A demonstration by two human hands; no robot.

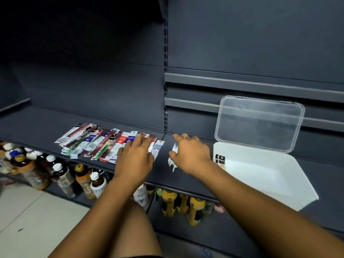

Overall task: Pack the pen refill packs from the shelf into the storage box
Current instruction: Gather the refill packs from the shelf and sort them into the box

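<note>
Head view is showing glossy, flat pen refill packs fanning across the dark metal shelf, the left hand lying flat with fingers spread on their right end. The right hand is curling loosely over thin white refills, grip unclear, beside the white plastic storage box with its clear lid standing open; bottles are crowding the lower shelf.

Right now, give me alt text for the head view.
Both hands reach over a dark shelf: left hand on a row of refill packs, right hand over a white pack, beside an open white storage box.
</note>
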